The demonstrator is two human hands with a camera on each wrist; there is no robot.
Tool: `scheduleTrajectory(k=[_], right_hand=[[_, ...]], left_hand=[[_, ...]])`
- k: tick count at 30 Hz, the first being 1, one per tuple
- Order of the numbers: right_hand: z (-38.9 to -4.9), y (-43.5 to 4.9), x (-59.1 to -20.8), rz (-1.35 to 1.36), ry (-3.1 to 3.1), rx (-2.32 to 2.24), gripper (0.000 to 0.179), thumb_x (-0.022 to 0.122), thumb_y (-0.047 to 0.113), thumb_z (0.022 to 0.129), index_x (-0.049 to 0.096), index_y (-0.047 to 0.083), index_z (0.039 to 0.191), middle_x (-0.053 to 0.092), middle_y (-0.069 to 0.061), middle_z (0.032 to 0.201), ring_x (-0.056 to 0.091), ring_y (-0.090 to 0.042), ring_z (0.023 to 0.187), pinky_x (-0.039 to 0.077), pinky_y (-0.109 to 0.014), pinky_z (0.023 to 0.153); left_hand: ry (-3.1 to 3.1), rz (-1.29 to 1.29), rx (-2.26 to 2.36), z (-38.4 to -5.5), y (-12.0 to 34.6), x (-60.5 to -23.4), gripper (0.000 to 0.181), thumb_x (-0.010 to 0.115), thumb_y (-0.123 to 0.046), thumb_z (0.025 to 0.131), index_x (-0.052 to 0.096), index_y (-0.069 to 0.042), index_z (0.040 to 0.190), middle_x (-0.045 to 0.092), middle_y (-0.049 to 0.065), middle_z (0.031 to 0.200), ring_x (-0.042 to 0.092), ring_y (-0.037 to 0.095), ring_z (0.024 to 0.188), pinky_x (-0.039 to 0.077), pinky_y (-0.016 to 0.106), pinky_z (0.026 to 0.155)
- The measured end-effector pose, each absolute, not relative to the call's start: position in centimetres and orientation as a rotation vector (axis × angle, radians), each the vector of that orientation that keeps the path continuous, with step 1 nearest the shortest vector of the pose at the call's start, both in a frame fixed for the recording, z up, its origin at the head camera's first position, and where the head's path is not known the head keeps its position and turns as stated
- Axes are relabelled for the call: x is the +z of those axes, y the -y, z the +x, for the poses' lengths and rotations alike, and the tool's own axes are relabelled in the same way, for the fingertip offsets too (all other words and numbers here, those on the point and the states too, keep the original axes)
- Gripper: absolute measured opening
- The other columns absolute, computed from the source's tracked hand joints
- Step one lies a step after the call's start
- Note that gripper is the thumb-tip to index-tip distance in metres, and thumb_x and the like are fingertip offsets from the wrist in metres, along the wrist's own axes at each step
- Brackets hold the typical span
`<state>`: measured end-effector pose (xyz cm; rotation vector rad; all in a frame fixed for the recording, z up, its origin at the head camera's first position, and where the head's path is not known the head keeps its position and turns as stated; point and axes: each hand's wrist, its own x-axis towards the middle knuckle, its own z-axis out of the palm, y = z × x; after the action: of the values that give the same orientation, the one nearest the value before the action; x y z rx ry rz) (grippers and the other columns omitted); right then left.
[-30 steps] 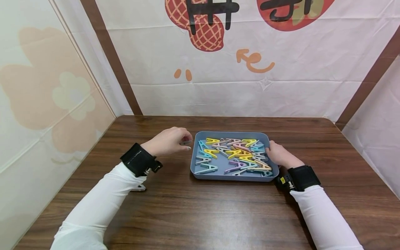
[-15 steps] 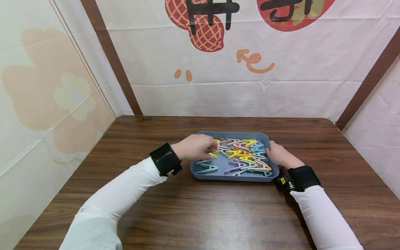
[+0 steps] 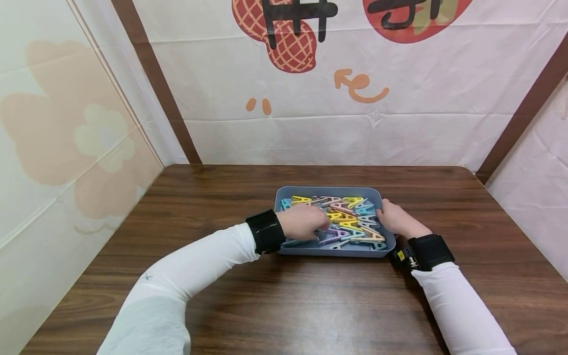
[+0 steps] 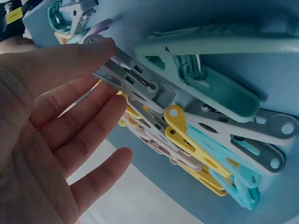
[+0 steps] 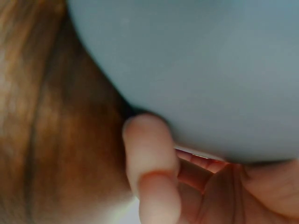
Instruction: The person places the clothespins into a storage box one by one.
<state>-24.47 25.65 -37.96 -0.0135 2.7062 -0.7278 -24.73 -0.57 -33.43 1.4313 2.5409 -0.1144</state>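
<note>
A blue-grey tray [image 3: 333, 252] holds many plastic clothespins in yellow, pink, purple, teal and grey. My left hand [image 3: 303, 222] is over the left half of the tray. In the left wrist view its thumb and forefinger pinch the end of a grey clothespin [image 4: 140, 84], while the other fingers spread below. Close by lie a teal clothespin [image 4: 205, 70] and a yellow clothespin [image 4: 196, 144]. My right hand [image 3: 401, 221] grips the tray's right rim; in the right wrist view fingers [image 5: 152, 149] press against the outer wall, and the inner side of the rim is hidden.
The tray stands on a brown wooden table [image 3: 284, 305], toward its far side. A white printed cloth [image 3: 328, 138] rises behind the table, and another cloth [image 3: 57, 197] hangs at the left.
My left hand has moved right from beside the tray, across its left rim to over the clothespins, carrying the grey clothespin. The right hand has stayed on the rim.
</note>
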Motion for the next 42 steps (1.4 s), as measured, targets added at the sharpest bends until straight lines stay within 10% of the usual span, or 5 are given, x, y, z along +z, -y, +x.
scheduleTrajectory(k=[25, 42], right_hand=[[-24.7, -25.5, -38.1, -0.021, -2.702, -0.719, 0.050, 0.031, 0.013, 0.105, 0.016, -0.020, 0.139, 0.039, -0.038, 0.130, 0.049, -0.039, 0.106, 0.048, -0.042, 0.073], [-24.6, -25.7, -38.4, -0.015, -2.709, -0.722, 0.050, 0.030, 0.013, 0.105, 0.015, -0.020, 0.140, 0.038, -0.039, 0.129, 0.050, -0.039, 0.104, 0.049, -0.039, 0.067]], left_hand=[[-2.685, 1.345, -0.204, -24.0, 1.5, -33.4, 0.026, 0.068, -0.016, 0.091, 0.065, -0.014, 0.117, 0.067, -0.001, 0.109, 0.061, 0.012, 0.098, 0.050, 0.029, 0.076], [-2.954, 0.942, 0.208, -23.8, 15.1, -28.5, 0.042, 0.065, -0.040, 0.092, 0.064, -0.008, 0.119, 0.066, 0.009, 0.115, 0.061, 0.024, 0.104, 0.051, 0.044, 0.080]])
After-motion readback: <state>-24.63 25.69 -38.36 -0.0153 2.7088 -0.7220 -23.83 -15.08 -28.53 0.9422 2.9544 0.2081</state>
